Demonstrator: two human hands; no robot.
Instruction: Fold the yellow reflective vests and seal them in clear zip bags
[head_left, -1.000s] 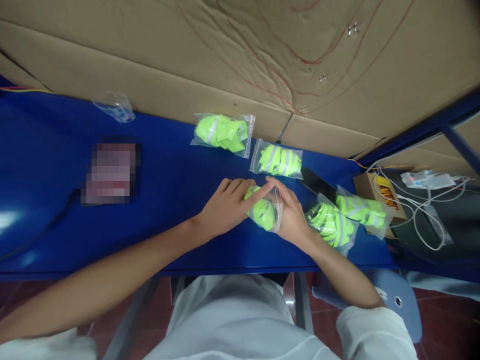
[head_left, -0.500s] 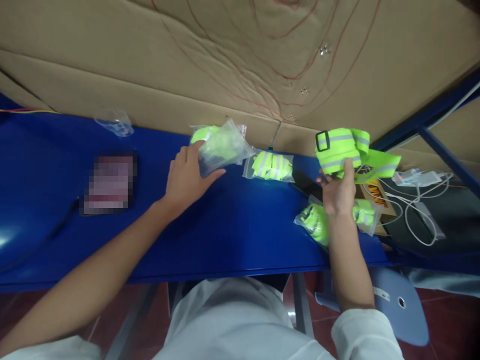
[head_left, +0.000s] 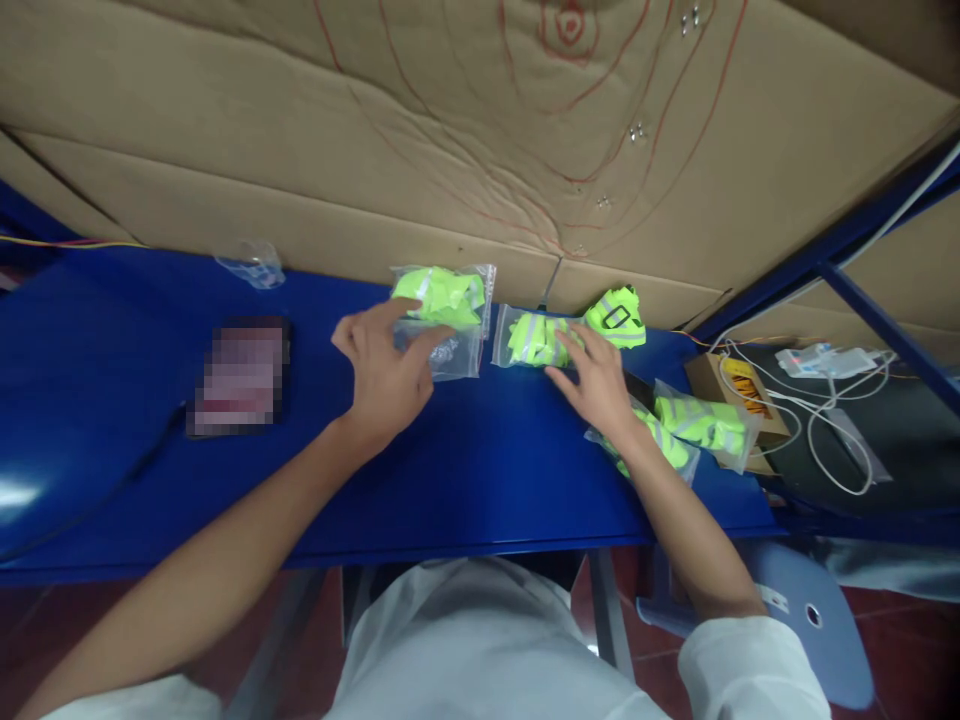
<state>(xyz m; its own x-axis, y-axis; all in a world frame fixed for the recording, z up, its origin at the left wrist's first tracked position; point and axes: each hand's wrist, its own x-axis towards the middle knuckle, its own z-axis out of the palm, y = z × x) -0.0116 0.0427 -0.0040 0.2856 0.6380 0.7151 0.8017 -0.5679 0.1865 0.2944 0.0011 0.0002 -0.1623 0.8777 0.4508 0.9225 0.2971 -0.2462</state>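
Observation:
My left hand [head_left: 386, 370] hovers with fingers curved and apart beside a clear zip bag [head_left: 454, 355] that looks flat. Just behind that bag lies a bagged neon-green reflective strap [head_left: 442, 295]. Fingers spread, my right hand [head_left: 600, 385] reaches over the right end of another bagged strap [head_left: 529, 338]; whether it touches is unclear. A loose rolled green strap [head_left: 628, 328] with a black buckle rests behind my right hand, against the cardboard. Two more bagged straps, one [head_left: 709, 425] at the right and one [head_left: 667, 445] partly under my right forearm, lie on the table.
A cardboard wall [head_left: 247, 190] with red curved lines backs the blue table [head_left: 450, 480]. At left are a blurred-out device [head_left: 240, 375] with a cable and a crumpled clear bag [head_left: 255, 268]. A small carton [head_left: 705, 375], white cables [head_left: 817, 440] and a blue stool [head_left: 817, 640] are at right.
My right hand has let go of the loose strap, now by the cardboard, and moved left to the middle bag. My left hand has released the clear bag, which now lies on the table.

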